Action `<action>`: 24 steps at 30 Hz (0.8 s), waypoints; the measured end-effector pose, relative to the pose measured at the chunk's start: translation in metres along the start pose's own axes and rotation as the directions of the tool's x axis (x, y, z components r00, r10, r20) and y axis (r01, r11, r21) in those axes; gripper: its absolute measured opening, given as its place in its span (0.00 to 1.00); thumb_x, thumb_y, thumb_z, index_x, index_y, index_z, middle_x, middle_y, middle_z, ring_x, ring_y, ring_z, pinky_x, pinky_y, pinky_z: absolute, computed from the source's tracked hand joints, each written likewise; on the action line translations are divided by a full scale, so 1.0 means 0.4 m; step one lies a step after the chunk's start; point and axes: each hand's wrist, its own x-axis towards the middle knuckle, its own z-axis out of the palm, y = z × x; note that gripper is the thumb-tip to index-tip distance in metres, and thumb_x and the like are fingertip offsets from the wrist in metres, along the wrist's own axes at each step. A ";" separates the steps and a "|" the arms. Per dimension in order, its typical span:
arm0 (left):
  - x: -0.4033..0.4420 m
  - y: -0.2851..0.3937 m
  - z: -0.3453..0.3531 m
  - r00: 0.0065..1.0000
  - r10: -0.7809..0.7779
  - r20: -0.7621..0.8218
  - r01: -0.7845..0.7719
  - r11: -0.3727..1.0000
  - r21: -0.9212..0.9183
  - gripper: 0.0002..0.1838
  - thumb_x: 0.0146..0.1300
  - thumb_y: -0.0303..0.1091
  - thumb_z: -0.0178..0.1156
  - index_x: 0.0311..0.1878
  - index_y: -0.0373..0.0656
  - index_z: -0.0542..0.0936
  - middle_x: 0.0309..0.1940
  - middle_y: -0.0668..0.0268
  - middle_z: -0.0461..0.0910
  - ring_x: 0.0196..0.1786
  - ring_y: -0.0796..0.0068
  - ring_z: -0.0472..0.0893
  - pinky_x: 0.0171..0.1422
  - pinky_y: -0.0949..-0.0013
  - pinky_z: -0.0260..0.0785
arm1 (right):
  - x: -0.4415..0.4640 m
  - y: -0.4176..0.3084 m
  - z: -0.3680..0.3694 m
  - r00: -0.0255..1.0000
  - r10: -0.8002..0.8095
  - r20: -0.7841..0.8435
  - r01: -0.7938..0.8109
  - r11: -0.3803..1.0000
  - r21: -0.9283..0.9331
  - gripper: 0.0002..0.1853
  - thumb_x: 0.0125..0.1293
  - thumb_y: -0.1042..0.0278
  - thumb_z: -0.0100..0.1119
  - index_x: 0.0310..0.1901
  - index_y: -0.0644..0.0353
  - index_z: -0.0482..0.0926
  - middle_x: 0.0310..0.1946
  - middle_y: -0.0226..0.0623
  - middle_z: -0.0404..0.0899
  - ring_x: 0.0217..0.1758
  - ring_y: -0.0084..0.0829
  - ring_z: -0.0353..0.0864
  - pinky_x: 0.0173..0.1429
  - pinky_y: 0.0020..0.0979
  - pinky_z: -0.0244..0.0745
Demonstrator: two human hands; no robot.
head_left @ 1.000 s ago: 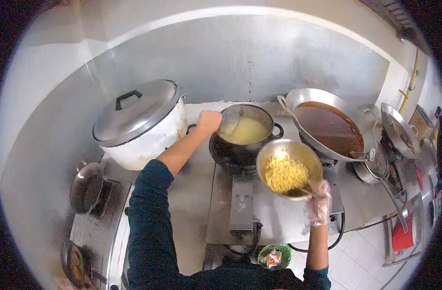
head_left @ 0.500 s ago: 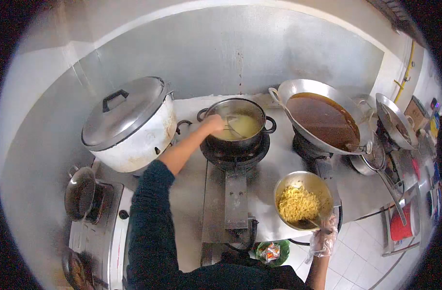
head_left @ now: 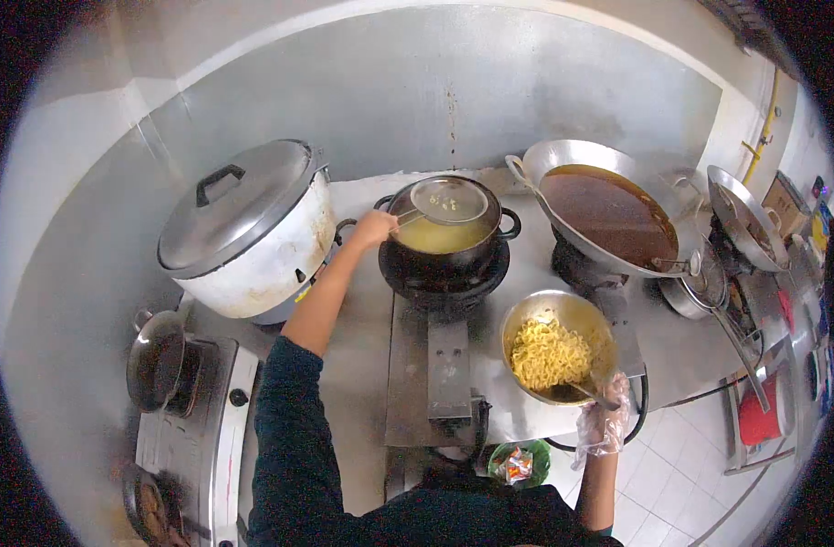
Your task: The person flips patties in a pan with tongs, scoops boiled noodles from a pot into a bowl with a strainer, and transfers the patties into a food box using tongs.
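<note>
My left hand (head_left: 374, 230) is closed round the thin handle of a round mesh strainer (head_left: 449, 201). A few pale scraps lie in its mesh. The strainer hangs over the far side of a black two-handled pot (head_left: 444, 264) on a burner, and yellowish liquid (head_left: 440, 237) shows inside. My right hand (head_left: 608, 408), in a clear plastic glove, grips the near rim of a metal bowl (head_left: 519, 333) of yellow noodles (head_left: 551, 354). The handle of a metal utensil (head_left: 592, 394) sticks out of the bowl towards that hand; whether the fingers also hold it I cannot tell.
A large lidded pot (head_left: 253, 237) stands left of the burner. To the right sits a wide wok (head_left: 581, 157) of brown liquid. A small pan (head_left: 157, 360) rests on a white stove at lower left. A green basin (head_left: 533, 471) with packets is below the counter edge.
My left hand has lifted the strainer out of the liquid and drawn slightly left. The noodle bowl and my right hand have shifted a little up and left in view.
</note>
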 end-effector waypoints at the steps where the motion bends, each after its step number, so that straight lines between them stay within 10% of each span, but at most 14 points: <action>1: -0.022 0.014 -0.003 0.999 -0.023 -0.036 0.022 0.999 -0.036 0.09 0.44 0.34 0.49 0.19 0.41 0.76 0.18 0.56 0.73 0.23 0.66 0.74 0.28 0.66 0.63 | 0.001 -0.003 0.021 1.000 -0.020 -0.008 0.020 1.000 -0.004 0.08 0.55 0.66 0.50 0.35 0.53 0.65 0.26 0.23 0.70 0.22 0.14 0.67 0.21 0.15 0.59; 6: -0.124 0.057 0.027 0.929 -0.043 -0.366 0.019 0.997 -0.069 0.09 0.44 0.33 0.46 0.18 0.41 0.75 0.16 0.58 0.73 0.22 0.66 0.73 0.27 0.66 0.62 | 0.001 -0.007 0.006 0.995 -0.036 0.091 0.025 0.993 0.115 0.10 0.53 0.64 0.52 0.36 0.53 0.66 0.26 0.23 0.70 0.21 0.14 0.65 0.19 0.15 0.55; 9: -0.158 0.081 0.013 0.942 -0.158 -0.296 0.138 0.986 -0.089 0.10 0.45 0.34 0.46 0.17 0.40 0.73 0.15 0.59 0.72 0.22 0.67 0.73 0.27 0.66 0.62 | 0.013 0.006 0.009 0.998 -0.011 0.069 0.010 1.000 0.019 0.09 0.51 0.68 0.50 0.36 0.53 0.67 0.25 0.22 0.69 0.20 0.14 0.64 0.19 0.14 0.57; 12: -0.179 0.069 0.036 0.885 0.057 -0.462 -0.018 0.996 0.088 0.12 0.51 0.37 0.45 0.21 0.41 0.73 0.16 0.62 0.72 0.20 0.73 0.72 0.24 0.70 0.61 | 0.025 0.001 -0.003 0.993 -0.042 0.106 0.057 0.989 -0.140 0.08 0.51 0.68 0.50 0.35 0.52 0.66 0.25 0.22 0.68 0.20 0.14 0.65 0.18 0.14 0.59; 15: -0.240 0.180 0.000 0.933 -0.361 -0.002 0.279 0.725 -0.630 0.12 0.57 0.38 0.42 0.27 0.42 0.71 0.18 0.66 0.72 0.20 0.79 0.70 0.23 0.76 0.60 | 0.046 0.010 0.000 0.991 -0.072 0.112 0.091 0.981 -0.170 0.08 0.52 0.67 0.51 0.35 0.53 0.66 0.25 0.23 0.67 0.20 0.15 0.66 0.18 0.15 0.61; 19: -0.356 0.341 -0.036 0.972 -0.204 0.117 0.227 0.676 -0.701 0.09 0.59 0.38 0.41 0.33 0.44 0.68 0.18 0.70 0.69 0.20 0.84 0.67 0.23 0.78 0.60 | 0.039 0.016 0.028 0.989 -0.088 0.120 0.104 0.985 -0.135 0.09 0.52 0.68 0.51 0.36 0.53 0.65 0.26 0.25 0.67 0.22 0.17 0.66 0.20 0.19 0.63; 22: -0.442 0.397 0.038 0.980 -0.063 -0.186 0.015 0.968 -0.249 0.07 0.57 0.35 0.43 0.33 0.45 0.68 0.19 0.68 0.71 0.20 0.80 0.70 0.23 0.75 0.62 | 0.022 0.004 0.053 0.988 -0.056 0.143 0.064 0.997 -0.050 0.11 0.52 0.69 0.50 0.37 0.54 0.64 0.28 0.27 0.67 0.24 0.20 0.67 0.20 0.19 0.63; 24: -0.540 0.454 0.106 0.867 0.364 -0.339 -0.222 0.894 0.390 0.03 0.54 0.32 0.45 0.31 0.46 0.68 0.21 0.66 0.71 0.21 0.70 0.73 0.24 0.68 0.64 | 0.020 0.001 0.051 0.985 -0.033 0.171 0.033 0.999 0.003 0.11 0.53 0.70 0.50 0.39 0.54 0.63 0.29 0.28 0.67 0.25 0.22 0.67 0.20 0.19 0.64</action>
